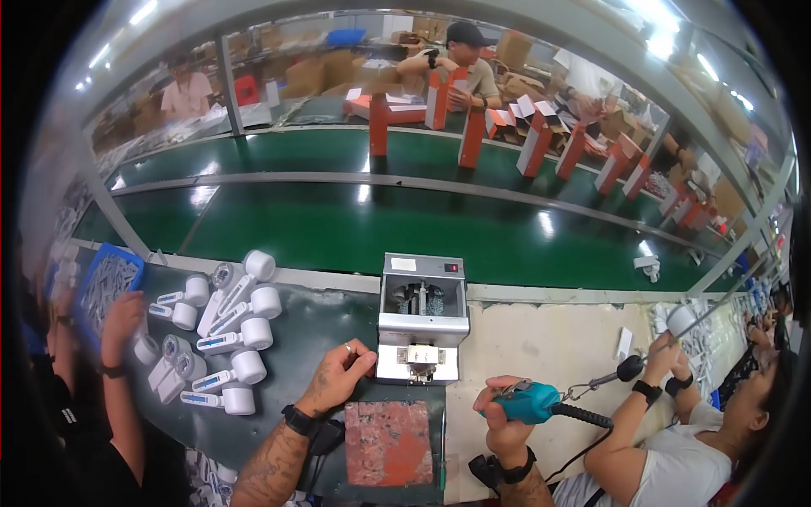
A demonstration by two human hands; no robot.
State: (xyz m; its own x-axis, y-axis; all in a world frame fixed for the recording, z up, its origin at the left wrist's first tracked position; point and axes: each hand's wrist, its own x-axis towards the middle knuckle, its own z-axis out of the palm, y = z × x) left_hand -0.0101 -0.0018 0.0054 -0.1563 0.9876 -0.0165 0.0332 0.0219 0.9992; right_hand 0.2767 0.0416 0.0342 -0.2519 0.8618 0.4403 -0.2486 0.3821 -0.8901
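Observation:
My right hand (508,422) is wrapped round a teal electric screwdriver (534,401), which hangs from a hook and cord on its right. The screwdriver lies roughly level, its front end hidden in my fingers. My left hand (342,372) rests curled on the dark mat, thumb against the fingers, beside a grey metal screw feeder (422,321). Whether anything is inside that hand I cannot see. Small loose screws lie in the feeder's open tray. Below it sits a worn red block (387,444) with a patchy surface. White handheld devices with round heads (241,367) lie in a group to the left.
A blue bin (110,283) of grey parts stands at far left, by another person's hand (125,321). Beyond the bench runs a green conveyor (296,224) with orange-and-white boxes (471,139) standing along it. A co-worker in white (676,460) works close on the right.

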